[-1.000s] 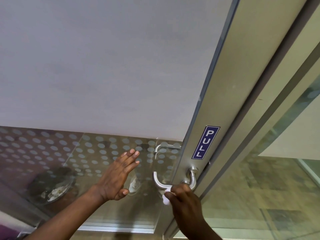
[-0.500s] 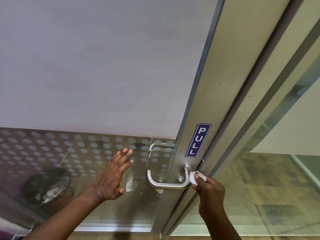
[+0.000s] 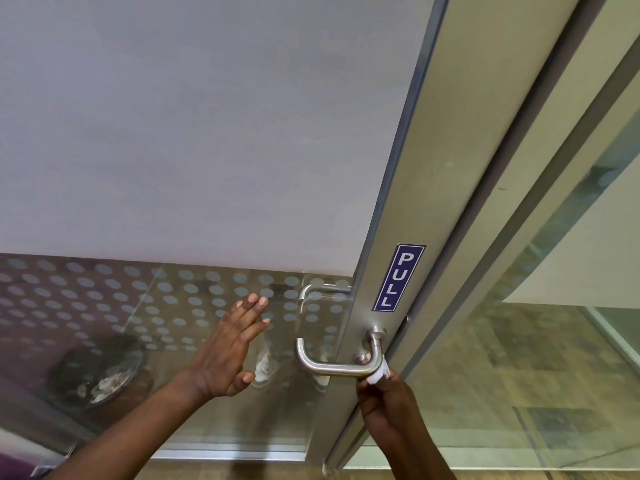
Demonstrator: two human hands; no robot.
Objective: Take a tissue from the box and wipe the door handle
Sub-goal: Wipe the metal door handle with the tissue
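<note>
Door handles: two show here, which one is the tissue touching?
The near handle below the PULL sign; the right hand presses the tissue against its bend. The other sits behind the glass.

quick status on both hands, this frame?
Left hand: open, fingers spread, palm toward the glass door panel, holding nothing.
Right hand: closed on a white tissue, pressed to the bend of the door handle.
</note>
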